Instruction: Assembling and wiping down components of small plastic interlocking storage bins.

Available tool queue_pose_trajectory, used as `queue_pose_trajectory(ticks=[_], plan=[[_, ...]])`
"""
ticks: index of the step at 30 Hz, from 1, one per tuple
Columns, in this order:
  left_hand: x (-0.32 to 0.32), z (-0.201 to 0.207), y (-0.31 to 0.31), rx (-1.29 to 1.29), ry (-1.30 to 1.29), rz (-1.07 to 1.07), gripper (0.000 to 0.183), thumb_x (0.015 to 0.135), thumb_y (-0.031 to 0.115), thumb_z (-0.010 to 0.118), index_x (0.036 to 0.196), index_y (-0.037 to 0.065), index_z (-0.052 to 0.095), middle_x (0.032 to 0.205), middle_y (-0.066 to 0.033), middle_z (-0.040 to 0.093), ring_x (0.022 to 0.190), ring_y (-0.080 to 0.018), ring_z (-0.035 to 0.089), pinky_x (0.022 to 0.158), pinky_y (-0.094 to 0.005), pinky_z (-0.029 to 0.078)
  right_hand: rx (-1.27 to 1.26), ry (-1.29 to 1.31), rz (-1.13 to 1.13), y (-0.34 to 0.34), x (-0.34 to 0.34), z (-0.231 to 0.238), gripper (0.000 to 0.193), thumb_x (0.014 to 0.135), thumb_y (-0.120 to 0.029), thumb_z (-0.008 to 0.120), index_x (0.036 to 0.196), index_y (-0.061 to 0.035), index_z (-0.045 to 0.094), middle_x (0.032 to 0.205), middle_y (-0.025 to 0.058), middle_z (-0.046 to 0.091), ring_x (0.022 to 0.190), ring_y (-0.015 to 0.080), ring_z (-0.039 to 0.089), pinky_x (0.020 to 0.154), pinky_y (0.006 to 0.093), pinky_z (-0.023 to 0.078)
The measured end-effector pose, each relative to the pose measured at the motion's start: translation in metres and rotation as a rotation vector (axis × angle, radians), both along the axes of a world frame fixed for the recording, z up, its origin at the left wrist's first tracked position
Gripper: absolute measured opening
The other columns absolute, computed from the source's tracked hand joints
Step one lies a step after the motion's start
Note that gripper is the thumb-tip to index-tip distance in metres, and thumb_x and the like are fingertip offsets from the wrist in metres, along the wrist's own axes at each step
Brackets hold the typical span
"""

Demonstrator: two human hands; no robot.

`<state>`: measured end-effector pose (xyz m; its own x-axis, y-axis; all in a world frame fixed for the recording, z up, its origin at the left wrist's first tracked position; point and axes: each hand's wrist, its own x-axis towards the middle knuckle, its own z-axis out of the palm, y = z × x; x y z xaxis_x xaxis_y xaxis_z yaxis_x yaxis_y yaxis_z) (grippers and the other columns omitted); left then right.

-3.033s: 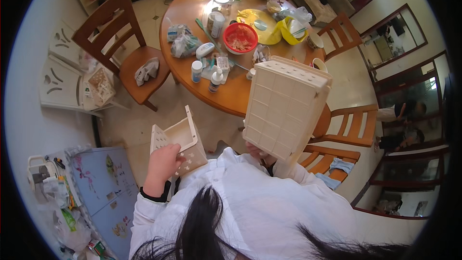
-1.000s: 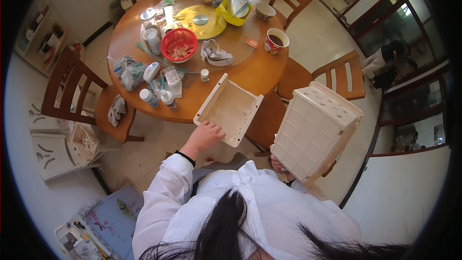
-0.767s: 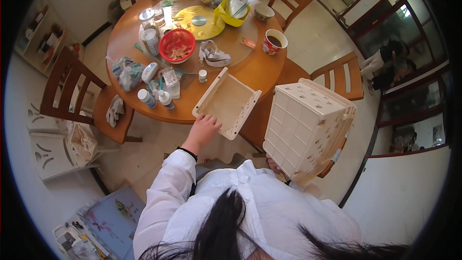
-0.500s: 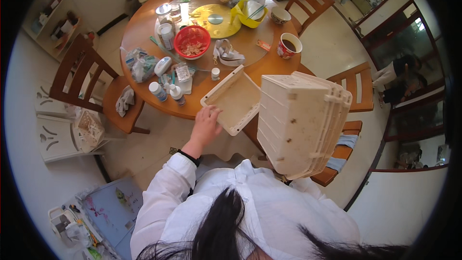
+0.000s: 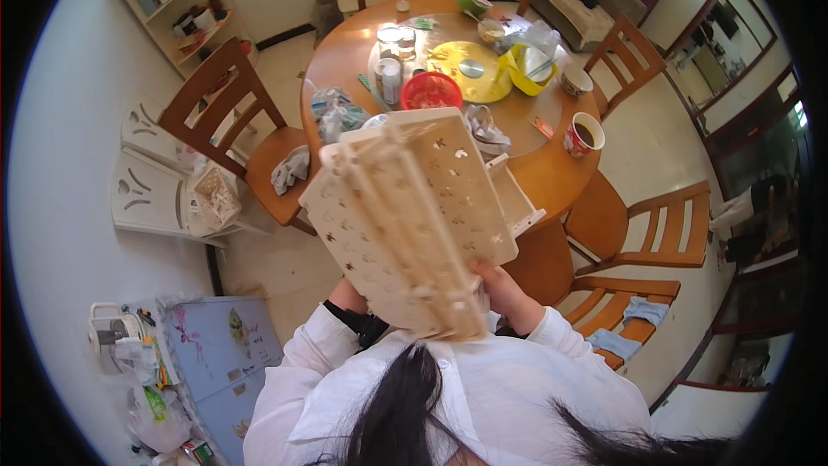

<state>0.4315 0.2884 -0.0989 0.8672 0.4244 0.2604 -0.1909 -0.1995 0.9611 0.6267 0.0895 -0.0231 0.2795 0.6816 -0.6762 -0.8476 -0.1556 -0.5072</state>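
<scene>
A stack of beige plastic baskets (image 5: 405,224) with cut-out perforations is tilted up in front of my chest. My right hand (image 5: 507,293) is closed on its lower right edge, the thumb showing on the near face. At the lower left side, my left hand (image 5: 348,297) reaches in behind the stack, so its fingers are hidden. Beyond the right side lies a separate beige tray (image 5: 511,198) at the table edge, partly covered by the stack.
The round wooden table (image 5: 561,185) holds a red bowl (image 5: 431,89), a yellow bowl (image 5: 524,72), a cup of dark liquid (image 5: 584,135), cans (image 5: 388,78) and plastic bags (image 5: 336,112). Wooden chairs (image 5: 668,233) surround it. A grey cloth (image 5: 291,170) lies on the left chair.
The basket stack has swung from the right to the middle and turned, showing its perforated faces. My left hand has left the tray and moved to the stack. The view has shifted too.
</scene>
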Motion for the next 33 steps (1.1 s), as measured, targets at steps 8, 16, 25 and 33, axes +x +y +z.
queue_pose_trajectory(ticks=[8, 16, 25, 33], plan=[[-0.086, -0.018, 0.007, -0.370, -0.116, 0.159, 0.054, 0.097, 0.043, 0.044, 0.137, 0.007, 0.041, 0.131, -0.0092, 0.051, 0.112, -0.0217, 0.055, 0.094, -0.0354, 0.046, 0.332, -1.111, 0.867, 0.020, 0.050, -0.008, 0.021, 0.082, -0.014, 0.060, 0.100, -0.0030, 0.061, 0.079, 0.0031, 0.062, 0.058, 0.0085, 0.054, 0.050, 0.0245, 0.044], [-0.114, -0.009, 0.053, -0.764, -0.279, 0.285, 0.057, 0.098, 0.049, 0.041, 0.137, 0.007, 0.040, 0.131, -0.0090, 0.051, 0.112, -0.0218, 0.055, 0.094, -0.0358, 0.046, 0.293, -1.005, 0.476, 0.090, -0.076, 0.074, 0.026, 0.082, -0.015, 0.064, 0.102, -0.0006, 0.057, 0.084, 0.0061, 0.064, 0.070, 0.0140, 0.062, 0.062, 0.0270, 0.049], [-0.223, 0.003, 0.069, -0.907, -0.343, 0.377, 0.071, 0.096, 0.062, 0.029, 0.143, 0.010, 0.032, 0.133, -0.0080, 0.049, 0.116, -0.0208, 0.053, 0.097, -0.0375, 0.045, 0.286, -1.251, 0.617, 0.152, -0.192, 0.081, 0.057, 0.075, -0.014, 0.078, 0.122, -0.0009, 0.049, 0.106, 0.0065, 0.064, 0.091, 0.0117, 0.060, 0.081, 0.0282, 0.049], [-0.330, 0.029, 0.089, -0.405, -0.311, 0.517, 0.083, 0.087, 0.066, 0.047, 0.143, 0.007, 0.030, 0.138, -0.0088, 0.045, 0.125, -0.0226, 0.046, 0.102, -0.0376, 0.040, 0.419, -0.997, 0.543, 0.186, -0.269, 0.065, 0.049, 0.074, -0.007, 0.077, 0.117, -0.0017, 0.054, 0.102, 0.0030, 0.064, 0.092, 0.0090, 0.060, 0.082, 0.0264, 0.049]])
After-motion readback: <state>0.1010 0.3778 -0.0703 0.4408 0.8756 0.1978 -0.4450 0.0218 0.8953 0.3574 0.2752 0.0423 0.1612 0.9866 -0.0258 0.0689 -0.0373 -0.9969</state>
